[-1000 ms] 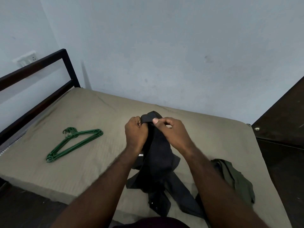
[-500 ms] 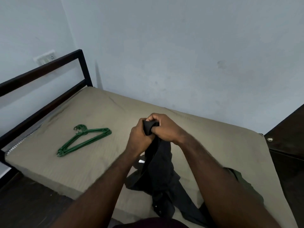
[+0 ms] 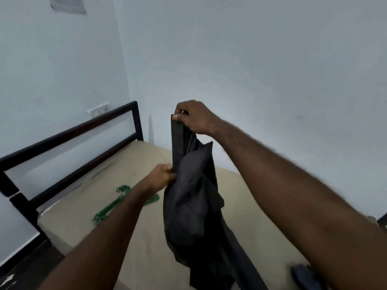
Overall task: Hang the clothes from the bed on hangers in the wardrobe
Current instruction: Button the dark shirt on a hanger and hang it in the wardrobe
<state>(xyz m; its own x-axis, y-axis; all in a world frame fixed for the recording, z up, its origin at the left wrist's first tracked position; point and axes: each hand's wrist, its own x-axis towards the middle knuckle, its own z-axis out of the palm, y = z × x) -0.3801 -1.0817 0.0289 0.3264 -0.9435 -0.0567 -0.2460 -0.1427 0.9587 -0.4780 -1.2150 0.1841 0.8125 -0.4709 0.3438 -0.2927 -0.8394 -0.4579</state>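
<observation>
A dark grey garment (image 3: 192,197) hangs in the air above the bed (image 3: 88,208). My right hand (image 3: 195,118) pinches its top edge, held high. Lower down, my left hand (image 3: 162,177) grips the garment's left edge. The cloth's lower part trails down toward the mattress. Green plastic hangers (image 3: 113,204) lie on the mattress to the left, partly hidden behind my left forearm. No wardrobe is in sight.
A dark metal bed frame (image 3: 69,132) runs along the left side of the mattress. A wall socket (image 3: 98,108) sits above it. Another dark cloth (image 3: 303,275) lies at the lower right, by my right forearm. Pale walls stand behind.
Both hands were together at the garment's top; now my right hand has lifted it high and my left hand has slid down its edge. The view has tilted up.
</observation>
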